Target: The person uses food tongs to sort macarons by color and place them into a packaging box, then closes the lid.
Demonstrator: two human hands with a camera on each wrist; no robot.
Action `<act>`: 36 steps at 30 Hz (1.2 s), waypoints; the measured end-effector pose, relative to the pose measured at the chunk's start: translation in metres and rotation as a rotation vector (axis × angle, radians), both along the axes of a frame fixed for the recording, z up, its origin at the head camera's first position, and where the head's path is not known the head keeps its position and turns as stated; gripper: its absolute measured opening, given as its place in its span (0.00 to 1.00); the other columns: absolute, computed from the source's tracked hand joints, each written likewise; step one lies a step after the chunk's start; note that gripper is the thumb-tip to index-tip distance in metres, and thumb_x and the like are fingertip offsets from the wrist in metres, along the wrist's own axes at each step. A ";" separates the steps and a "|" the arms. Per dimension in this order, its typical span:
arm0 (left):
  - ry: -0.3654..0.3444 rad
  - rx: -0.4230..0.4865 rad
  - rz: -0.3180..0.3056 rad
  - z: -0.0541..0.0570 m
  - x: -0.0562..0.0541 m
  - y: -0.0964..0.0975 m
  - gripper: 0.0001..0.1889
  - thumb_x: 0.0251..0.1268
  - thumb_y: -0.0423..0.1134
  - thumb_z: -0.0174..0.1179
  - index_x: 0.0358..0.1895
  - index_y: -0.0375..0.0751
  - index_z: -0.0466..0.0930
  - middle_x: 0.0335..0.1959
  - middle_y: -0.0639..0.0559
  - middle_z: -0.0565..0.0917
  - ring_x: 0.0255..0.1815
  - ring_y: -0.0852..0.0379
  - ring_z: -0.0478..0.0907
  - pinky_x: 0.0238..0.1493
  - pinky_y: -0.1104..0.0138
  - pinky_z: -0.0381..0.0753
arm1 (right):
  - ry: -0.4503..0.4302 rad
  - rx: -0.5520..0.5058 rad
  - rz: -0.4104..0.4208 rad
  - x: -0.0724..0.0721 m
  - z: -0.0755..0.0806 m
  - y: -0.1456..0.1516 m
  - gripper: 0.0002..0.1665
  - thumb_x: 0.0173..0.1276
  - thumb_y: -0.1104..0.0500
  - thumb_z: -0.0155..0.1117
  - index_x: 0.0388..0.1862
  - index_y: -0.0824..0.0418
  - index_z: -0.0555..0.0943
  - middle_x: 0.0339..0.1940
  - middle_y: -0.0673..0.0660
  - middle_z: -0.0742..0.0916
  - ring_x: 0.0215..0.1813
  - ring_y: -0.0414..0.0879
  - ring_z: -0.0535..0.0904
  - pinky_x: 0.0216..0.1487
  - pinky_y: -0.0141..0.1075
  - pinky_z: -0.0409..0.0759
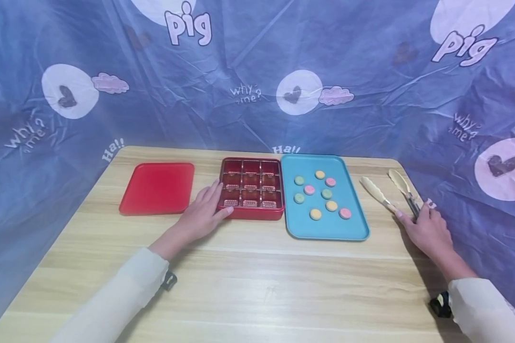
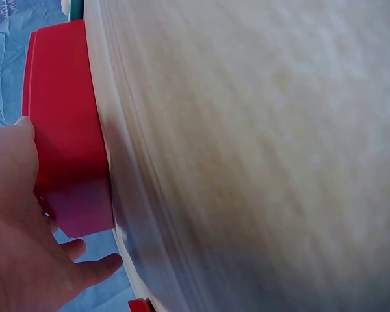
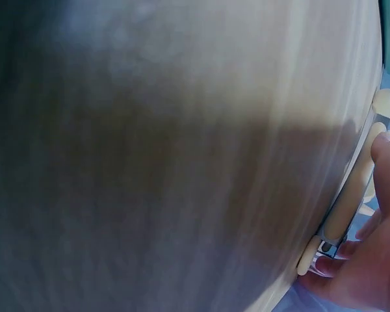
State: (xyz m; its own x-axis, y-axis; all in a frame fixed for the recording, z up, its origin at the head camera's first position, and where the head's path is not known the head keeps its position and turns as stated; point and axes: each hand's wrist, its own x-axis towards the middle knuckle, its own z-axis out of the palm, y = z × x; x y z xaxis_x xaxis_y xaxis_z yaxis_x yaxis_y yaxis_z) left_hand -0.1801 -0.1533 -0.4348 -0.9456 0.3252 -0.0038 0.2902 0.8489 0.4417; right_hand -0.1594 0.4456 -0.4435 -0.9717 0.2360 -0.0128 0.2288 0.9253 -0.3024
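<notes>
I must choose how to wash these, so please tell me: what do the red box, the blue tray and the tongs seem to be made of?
Red box: likely plastic; smooth outer wall, softly glossy, evenly coloured.
Blue tray: probably satin plastic; smooth, one even colour, rounded corners.
Tongs: evenly coloured cream parts look like matte plastic; the grey part may be metal, judging by colour.
</notes>
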 end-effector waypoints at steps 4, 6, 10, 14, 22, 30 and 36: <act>-0.006 0.003 0.004 0.000 0.000 0.000 0.47 0.73 0.70 0.43 0.83 0.46 0.38 0.85 0.49 0.40 0.83 0.40 0.42 0.75 0.36 0.57 | 0.015 0.030 0.021 -0.001 0.001 -0.001 0.56 0.75 0.29 0.45 0.66 0.84 0.59 0.52 0.87 0.69 0.52 0.83 0.65 0.44 0.71 0.67; -0.001 0.004 0.003 0.000 -0.001 0.000 0.48 0.73 0.70 0.42 0.83 0.46 0.38 0.85 0.49 0.40 0.83 0.40 0.43 0.75 0.36 0.57 | 0.009 0.044 0.027 -0.002 0.003 -0.001 0.55 0.75 0.29 0.44 0.61 0.84 0.62 0.51 0.86 0.70 0.51 0.83 0.66 0.43 0.70 0.67; 0.006 0.004 -0.002 -0.001 -0.001 -0.001 0.47 0.73 0.70 0.42 0.83 0.46 0.38 0.85 0.49 0.40 0.83 0.39 0.43 0.75 0.35 0.56 | -0.006 0.070 0.027 -0.001 0.004 -0.003 0.54 0.75 0.28 0.44 0.58 0.84 0.64 0.49 0.85 0.71 0.49 0.81 0.68 0.40 0.68 0.68; 0.012 0.005 -0.004 -0.003 -0.002 -0.001 0.47 0.74 0.70 0.42 0.83 0.46 0.38 0.85 0.49 0.40 0.83 0.39 0.43 0.75 0.35 0.56 | -0.008 0.086 0.013 0.000 0.005 -0.004 0.55 0.74 0.28 0.46 0.57 0.84 0.65 0.45 0.84 0.73 0.46 0.80 0.70 0.37 0.65 0.68; 0.016 0.011 -0.011 -0.003 -0.001 -0.001 0.47 0.73 0.70 0.41 0.83 0.45 0.39 0.85 0.47 0.41 0.83 0.38 0.43 0.75 0.35 0.56 | 0.021 0.076 -0.015 0.000 0.004 -0.004 0.48 0.72 0.28 0.51 0.47 0.78 0.71 0.40 0.81 0.76 0.40 0.76 0.74 0.30 0.59 0.68; 0.010 0.002 -0.009 -0.003 -0.001 -0.001 0.47 0.74 0.70 0.42 0.83 0.45 0.38 0.85 0.47 0.41 0.83 0.38 0.43 0.75 0.35 0.56 | 0.099 0.043 -0.014 0.000 0.002 -0.006 0.46 0.73 0.32 0.54 0.44 0.79 0.72 0.40 0.81 0.76 0.41 0.79 0.71 0.35 0.62 0.68; 0.004 -0.001 -0.009 -0.002 -0.002 -0.001 0.48 0.73 0.71 0.42 0.83 0.45 0.38 0.85 0.47 0.41 0.83 0.38 0.43 0.75 0.35 0.56 | 0.127 0.001 -0.047 0.001 0.003 -0.008 0.47 0.72 0.33 0.56 0.50 0.82 0.70 0.44 0.84 0.73 0.46 0.82 0.69 0.40 0.67 0.68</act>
